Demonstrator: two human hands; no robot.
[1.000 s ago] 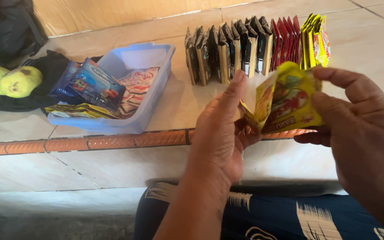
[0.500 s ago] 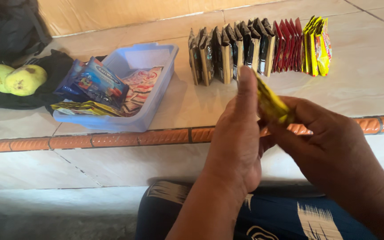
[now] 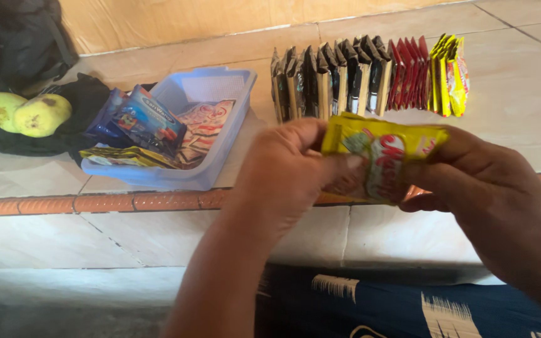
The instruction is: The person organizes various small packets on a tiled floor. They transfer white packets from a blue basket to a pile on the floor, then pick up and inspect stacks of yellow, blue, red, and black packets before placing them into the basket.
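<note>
both hands, left hand and right hand, pinching a yellow sachet mid-frame, folded row of sachets standing upper right, more in the blue tray unfolded.

Both hands hold a sachet between them, the left hand at its left end, the right hand at its right. Just behind the fingers, a row of sachets stands on edge on the tiled ledge. Left of the fingers a tray sits on the same ledge, with packets in it. Further left, well apart, two fruits lie on a cloth, a bag behind them. Below the hands is the person's lap.
</note>
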